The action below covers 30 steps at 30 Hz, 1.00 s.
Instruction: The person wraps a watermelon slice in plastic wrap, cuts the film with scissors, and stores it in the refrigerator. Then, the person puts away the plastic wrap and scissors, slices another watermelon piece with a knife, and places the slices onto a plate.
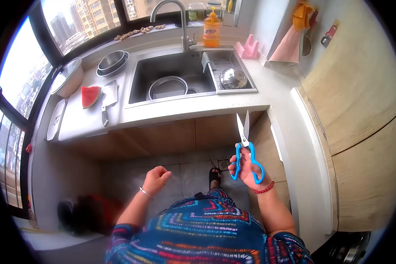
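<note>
Scissors with blue handles [260, 169] rest across the palm of my right hand [250, 166], which grips them at the handles. Their two steel blades point away from me toward the counter and stand a little apart. A red bead bracelet circles that wrist. My left hand [156, 179] hangs in front of my body, its fingers curled in and nothing visible in them. On the counter to the left, a watermelon wedge [90, 97] lies on a white cutting board [75, 121], beside a cleaver [109, 96]. Neither hand touches these.
The sink [149, 66] holds a round metal basin [168, 80]; a metal bowl [233, 78] sits on its drainer. An orange soap bottle [211, 33] stands near the faucet [184, 31]. Metal bowls [112, 62] and a white pot [69, 78] are at left. The counter edge runs before me.
</note>
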Each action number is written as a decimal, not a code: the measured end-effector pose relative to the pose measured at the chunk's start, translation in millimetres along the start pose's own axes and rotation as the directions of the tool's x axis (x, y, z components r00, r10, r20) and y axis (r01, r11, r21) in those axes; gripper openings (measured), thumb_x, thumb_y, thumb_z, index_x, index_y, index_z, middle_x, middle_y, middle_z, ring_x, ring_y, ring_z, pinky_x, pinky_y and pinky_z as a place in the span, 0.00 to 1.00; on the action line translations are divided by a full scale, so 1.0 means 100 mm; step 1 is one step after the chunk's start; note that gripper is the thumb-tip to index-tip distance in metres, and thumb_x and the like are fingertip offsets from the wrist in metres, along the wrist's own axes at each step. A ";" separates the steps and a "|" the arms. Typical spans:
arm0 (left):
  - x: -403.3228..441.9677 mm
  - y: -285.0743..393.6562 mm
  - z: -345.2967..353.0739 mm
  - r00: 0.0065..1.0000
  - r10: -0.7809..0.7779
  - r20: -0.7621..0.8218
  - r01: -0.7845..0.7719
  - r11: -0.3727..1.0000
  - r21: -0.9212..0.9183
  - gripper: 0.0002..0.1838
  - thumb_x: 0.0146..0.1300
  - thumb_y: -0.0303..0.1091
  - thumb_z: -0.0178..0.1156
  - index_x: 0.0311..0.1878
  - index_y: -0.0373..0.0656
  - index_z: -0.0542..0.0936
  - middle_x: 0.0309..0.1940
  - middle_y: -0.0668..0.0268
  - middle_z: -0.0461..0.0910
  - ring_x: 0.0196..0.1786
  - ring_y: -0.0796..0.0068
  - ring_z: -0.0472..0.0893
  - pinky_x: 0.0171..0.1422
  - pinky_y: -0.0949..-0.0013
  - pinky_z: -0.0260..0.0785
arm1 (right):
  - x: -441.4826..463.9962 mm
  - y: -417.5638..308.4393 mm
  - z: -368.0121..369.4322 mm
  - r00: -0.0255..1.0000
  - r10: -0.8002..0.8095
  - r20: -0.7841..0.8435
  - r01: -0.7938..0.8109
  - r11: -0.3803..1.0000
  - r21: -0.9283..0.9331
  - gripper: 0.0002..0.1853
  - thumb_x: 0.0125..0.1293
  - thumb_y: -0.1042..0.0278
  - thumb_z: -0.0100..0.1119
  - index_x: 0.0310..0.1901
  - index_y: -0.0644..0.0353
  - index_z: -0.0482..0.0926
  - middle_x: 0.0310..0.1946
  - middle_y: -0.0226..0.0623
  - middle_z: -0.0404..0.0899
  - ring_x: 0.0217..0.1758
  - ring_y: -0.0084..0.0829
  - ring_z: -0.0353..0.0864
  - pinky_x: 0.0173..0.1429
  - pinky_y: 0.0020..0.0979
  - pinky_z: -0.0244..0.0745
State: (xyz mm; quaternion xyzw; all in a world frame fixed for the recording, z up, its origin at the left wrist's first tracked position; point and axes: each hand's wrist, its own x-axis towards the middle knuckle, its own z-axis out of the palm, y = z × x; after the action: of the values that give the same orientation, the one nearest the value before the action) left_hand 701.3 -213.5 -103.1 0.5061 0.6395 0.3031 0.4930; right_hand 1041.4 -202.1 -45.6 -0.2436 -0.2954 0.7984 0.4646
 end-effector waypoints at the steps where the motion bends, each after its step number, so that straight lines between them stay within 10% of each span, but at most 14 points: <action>1: 0.16 0.08 0.01 0.995 0.090 -0.033 -0.085 0.987 0.135 0.10 0.59 0.34 0.59 0.28 0.38 0.74 0.18 0.71 0.72 0.20 0.83 0.70 0.25 0.78 0.65 | 0.19 -0.09 -0.12 1.000 0.018 -0.015 -0.020 0.993 -0.116 0.48 0.47 0.52 0.69 0.67 0.50 0.52 0.48 0.37 0.68 0.48 0.34 0.74 0.53 0.35 0.71; 5: 0.58 0.47 -0.06 0.971 0.041 -0.234 -0.012 0.992 0.127 0.11 0.55 0.35 0.62 0.29 0.36 0.76 0.20 0.66 0.75 0.24 0.80 0.72 0.30 0.73 0.66 | 1.04 -0.57 -0.29 0.993 0.115 -0.028 -0.114 0.869 -0.482 0.44 0.48 0.63 0.69 0.66 0.56 0.55 0.46 0.37 0.68 0.47 0.31 0.73 0.50 0.30 0.73; 9: 1.04 0.66 -0.17 0.853 0.254 -0.455 -0.082 0.928 0.364 0.10 0.51 0.34 0.64 0.25 0.40 0.75 0.19 0.64 0.73 0.22 0.70 0.72 0.29 0.69 0.66 | 1.91 -1.01 -0.14 0.999 0.048 0.024 0.010 0.268 -0.963 0.47 0.44 0.69 0.71 0.66 0.55 0.55 0.47 0.39 0.70 0.46 0.33 0.73 0.51 0.31 0.72; 17: 1.97 0.63 -0.69 0.725 0.530 -0.439 -0.158 0.750 0.643 0.12 0.51 0.36 0.64 0.21 0.43 0.73 0.16 0.62 0.71 0.20 0.63 0.71 0.25 0.64 0.63 | 3.15 -0.94 0.13 0.999 0.033 0.040 0.038 0.058 -0.998 0.43 0.41 0.66 0.72 0.62 0.52 0.62 0.47 0.43 0.72 0.46 0.38 0.76 0.52 0.34 0.71; 21: 2.39 0.83 -0.80 0.891 0.264 -0.368 -0.185 0.954 0.235 0.13 0.55 0.38 0.63 0.24 0.38 0.76 0.18 0.61 0.75 0.22 0.70 0.74 0.28 0.69 0.67 | 3.52 -0.78 0.30 0.997 -0.036 -0.061 -0.057 0.119 -0.991 0.43 0.41 0.66 0.72 0.62 0.53 0.62 0.47 0.42 0.72 0.44 0.36 0.76 0.51 0.34 0.71; 24: 2.75 1.14 -0.74 0.998 0.067 0.021 -0.050 0.896 -0.442 0.15 0.62 0.40 0.58 0.37 0.35 0.76 0.25 0.69 0.75 0.28 0.81 0.73 0.33 0.75 0.69 | 3.80 -0.54 0.62 0.981 -0.189 -0.049 -0.043 0.037 -0.998 0.40 0.43 0.68 0.70 0.61 0.56 0.62 0.43 0.44 0.72 0.42 0.39 0.75 0.47 0.37 0.71; 30: 3.12 1.39 -0.52 0.981 0.191 -0.022 -0.172 0.820 -0.546 0.16 0.65 0.41 0.54 0.40 0.35 0.74 0.31 0.66 0.76 0.33 0.80 0.73 0.38 0.75 0.68 | 4.28 -0.18 0.68 0.882 -0.371 0.291 0.218 -0.225 -0.950 0.37 0.46 0.75 0.62 0.61 0.58 0.59 0.42 0.45 0.70 0.43 0.45 0.70 0.47 0.40 0.67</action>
State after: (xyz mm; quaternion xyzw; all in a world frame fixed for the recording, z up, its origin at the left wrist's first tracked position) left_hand 700.6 130.2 -63.7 0.4083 0.4672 0.5094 0.5962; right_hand 814.7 166.9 -34.4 -0.4685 -0.8127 0.1521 0.3113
